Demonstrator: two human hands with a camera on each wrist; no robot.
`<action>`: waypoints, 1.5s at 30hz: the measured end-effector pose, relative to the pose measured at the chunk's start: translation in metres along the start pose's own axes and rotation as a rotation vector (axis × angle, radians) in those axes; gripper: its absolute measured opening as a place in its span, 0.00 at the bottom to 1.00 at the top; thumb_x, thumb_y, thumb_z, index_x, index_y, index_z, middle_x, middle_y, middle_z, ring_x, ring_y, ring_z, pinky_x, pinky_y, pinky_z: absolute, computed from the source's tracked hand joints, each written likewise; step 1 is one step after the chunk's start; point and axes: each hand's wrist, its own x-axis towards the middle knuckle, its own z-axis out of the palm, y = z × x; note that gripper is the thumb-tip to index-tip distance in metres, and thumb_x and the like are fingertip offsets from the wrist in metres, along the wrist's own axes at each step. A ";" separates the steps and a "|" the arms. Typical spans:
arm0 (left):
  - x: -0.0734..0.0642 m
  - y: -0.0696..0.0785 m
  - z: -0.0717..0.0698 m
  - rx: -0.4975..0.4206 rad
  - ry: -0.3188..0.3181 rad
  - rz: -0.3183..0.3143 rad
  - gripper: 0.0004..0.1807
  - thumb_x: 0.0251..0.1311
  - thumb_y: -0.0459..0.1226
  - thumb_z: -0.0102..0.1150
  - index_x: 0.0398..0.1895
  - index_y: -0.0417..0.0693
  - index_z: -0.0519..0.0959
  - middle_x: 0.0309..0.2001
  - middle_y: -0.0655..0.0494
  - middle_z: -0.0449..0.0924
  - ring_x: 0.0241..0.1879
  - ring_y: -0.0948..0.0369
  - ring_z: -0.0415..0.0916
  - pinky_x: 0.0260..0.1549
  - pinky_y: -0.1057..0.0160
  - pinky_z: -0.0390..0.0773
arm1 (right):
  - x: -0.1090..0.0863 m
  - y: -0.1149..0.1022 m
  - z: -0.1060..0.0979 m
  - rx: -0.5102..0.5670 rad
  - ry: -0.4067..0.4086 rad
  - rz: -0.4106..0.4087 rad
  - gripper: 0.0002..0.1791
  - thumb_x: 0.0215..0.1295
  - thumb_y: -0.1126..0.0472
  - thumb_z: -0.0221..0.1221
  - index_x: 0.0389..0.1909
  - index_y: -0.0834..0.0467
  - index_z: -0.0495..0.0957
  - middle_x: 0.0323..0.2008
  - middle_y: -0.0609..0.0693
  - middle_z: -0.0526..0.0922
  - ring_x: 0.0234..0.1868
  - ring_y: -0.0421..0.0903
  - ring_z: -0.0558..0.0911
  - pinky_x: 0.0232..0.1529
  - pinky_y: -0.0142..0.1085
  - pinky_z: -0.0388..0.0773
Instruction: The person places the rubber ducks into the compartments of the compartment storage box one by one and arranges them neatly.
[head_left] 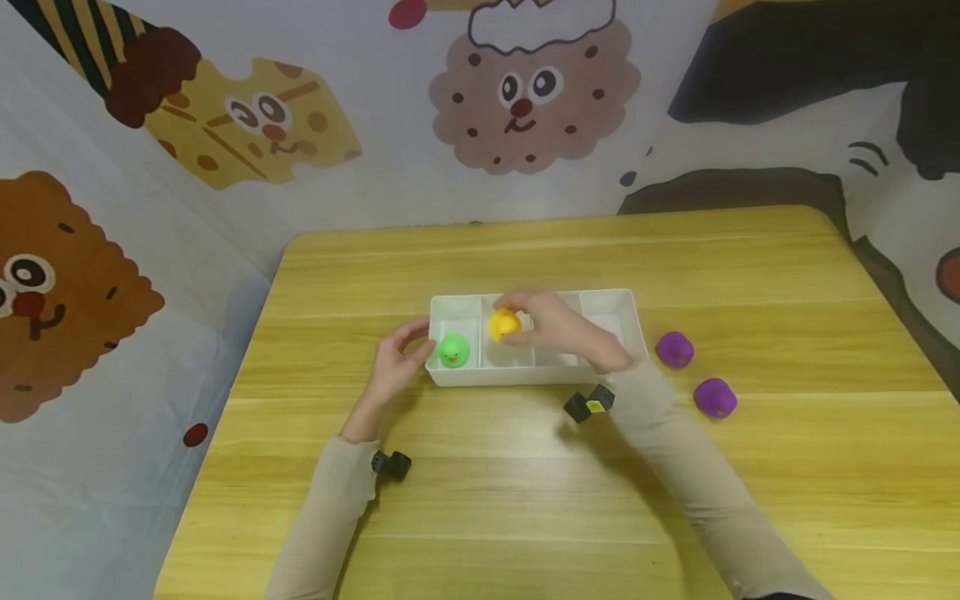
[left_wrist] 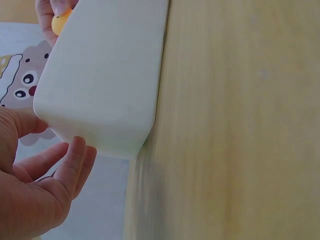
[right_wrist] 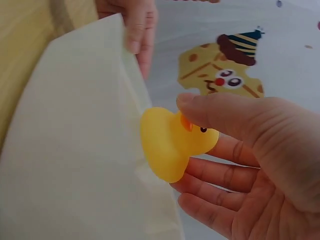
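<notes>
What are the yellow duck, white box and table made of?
The yellow duck looks like smooth rubber or plastic: rounded, evenly coloured. The white box seems plastic, fairly matte: thin walls, rounded corners. The table looks like wood, or a wood print: streaky grain, slight shine.

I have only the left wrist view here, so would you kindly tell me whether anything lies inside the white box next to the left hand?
Observer: Yes, a green toy duck sits in the leftmost compartment of the white box.
Operator: Thank you; what is the right hand holding?
Observer: It holds a yellow toy duck.
Operator: And does anything lie outside the box?
Observer: Two purple toys lie on the table, to its right.
</notes>
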 end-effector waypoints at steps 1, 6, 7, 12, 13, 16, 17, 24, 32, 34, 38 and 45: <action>0.000 0.000 0.000 0.000 0.001 0.001 0.20 0.57 0.19 0.52 0.54 0.19 0.67 0.54 0.25 0.69 0.55 0.35 0.67 0.60 0.45 0.66 | 0.001 0.001 0.002 -0.003 -0.009 -0.002 0.24 0.52 0.63 0.68 0.50 0.68 0.75 0.46 0.58 0.81 0.46 0.53 0.78 0.52 0.44 0.76; 0.000 0.000 0.001 0.000 0.002 0.003 0.20 0.57 0.19 0.52 0.54 0.19 0.68 0.54 0.25 0.69 0.54 0.36 0.68 0.60 0.45 0.66 | 0.003 0.003 0.012 -0.016 -0.053 0.016 0.17 0.53 0.64 0.67 0.43 0.65 0.78 0.43 0.55 0.81 0.45 0.50 0.77 0.51 0.42 0.75; 0.000 0.000 0.001 0.000 0.001 0.003 0.20 0.57 0.19 0.52 0.54 0.20 0.68 0.54 0.25 0.69 0.54 0.36 0.68 0.60 0.45 0.66 | 0.003 0.003 0.014 -0.023 -0.062 0.018 0.16 0.53 0.64 0.67 0.42 0.64 0.79 0.42 0.55 0.81 0.45 0.50 0.77 0.52 0.42 0.74; 0.000 -0.001 0.001 -0.005 -0.002 -0.001 0.20 0.58 0.20 0.52 0.55 0.20 0.68 0.55 0.26 0.69 0.55 0.36 0.67 0.61 0.45 0.65 | 0.004 0.001 0.018 -0.079 -0.112 0.050 0.14 0.53 0.63 0.67 0.41 0.63 0.80 0.44 0.55 0.81 0.49 0.52 0.76 0.56 0.43 0.72; 0.000 -0.001 0.001 -0.008 -0.002 -0.005 0.20 0.58 0.20 0.52 0.55 0.20 0.67 0.55 0.26 0.69 0.55 0.36 0.67 0.61 0.45 0.65 | 0.005 0.001 0.019 -0.092 -0.122 0.053 0.15 0.53 0.63 0.67 0.41 0.63 0.80 0.44 0.55 0.81 0.49 0.52 0.76 0.56 0.42 0.72; 0.000 -0.002 0.001 -0.012 0.001 -0.013 0.20 0.58 0.20 0.52 0.55 0.20 0.67 0.55 0.26 0.69 0.56 0.37 0.67 0.61 0.46 0.64 | 0.006 0.000 0.021 -0.115 -0.151 0.057 0.13 0.53 0.63 0.67 0.40 0.62 0.80 0.42 0.53 0.82 0.47 0.49 0.77 0.53 0.40 0.74; 0.000 -0.002 0.001 -0.015 0.002 -0.014 0.20 0.58 0.20 0.52 0.55 0.20 0.67 0.55 0.26 0.69 0.56 0.37 0.67 0.61 0.46 0.64 | 0.006 0.000 0.022 -0.120 -0.156 0.051 0.13 0.52 0.63 0.67 0.39 0.61 0.81 0.41 0.52 0.82 0.45 0.48 0.77 0.51 0.39 0.75; 0.001 -0.003 0.001 -0.017 0.005 -0.007 0.20 0.58 0.19 0.52 0.54 0.19 0.67 0.55 0.25 0.69 0.55 0.36 0.67 0.61 0.45 0.65 | 0.006 0.000 0.029 -0.205 -0.180 0.027 0.10 0.52 0.63 0.67 0.36 0.58 0.81 0.39 0.51 0.82 0.41 0.47 0.77 0.46 0.39 0.77; 0.000 -0.001 0.001 -0.020 0.006 -0.011 0.20 0.58 0.20 0.52 0.55 0.19 0.67 0.55 0.25 0.68 0.56 0.34 0.66 0.60 0.44 0.65 | 0.008 0.000 0.033 -0.274 -0.207 0.030 0.08 0.53 0.62 0.66 0.35 0.57 0.81 0.36 0.50 0.83 0.38 0.46 0.79 0.45 0.38 0.78; 0.000 -0.001 0.001 -0.016 0.003 -0.012 0.20 0.58 0.20 0.52 0.55 0.20 0.67 0.55 0.25 0.68 0.56 0.35 0.66 0.61 0.44 0.65 | 0.009 0.000 0.033 -0.275 -0.211 0.034 0.07 0.53 0.62 0.66 0.34 0.56 0.81 0.35 0.49 0.83 0.37 0.45 0.79 0.44 0.38 0.78; 0.000 -0.001 0.001 -0.017 -0.002 -0.020 0.20 0.58 0.20 0.52 0.55 0.20 0.67 0.55 0.25 0.68 0.56 0.35 0.66 0.61 0.44 0.64 | 0.011 -0.002 0.032 -0.280 -0.222 0.040 0.07 0.53 0.62 0.66 0.33 0.57 0.80 0.32 0.48 0.82 0.35 0.44 0.78 0.41 0.37 0.78; 0.000 -0.001 0.001 -0.015 0.002 -0.022 0.20 0.58 0.20 0.52 0.55 0.20 0.67 0.55 0.26 0.68 0.56 0.36 0.66 0.60 0.44 0.65 | 0.015 -0.002 0.034 -0.291 -0.246 0.071 0.06 0.53 0.62 0.66 0.29 0.58 0.77 0.28 0.47 0.79 0.30 0.43 0.75 0.35 0.35 0.77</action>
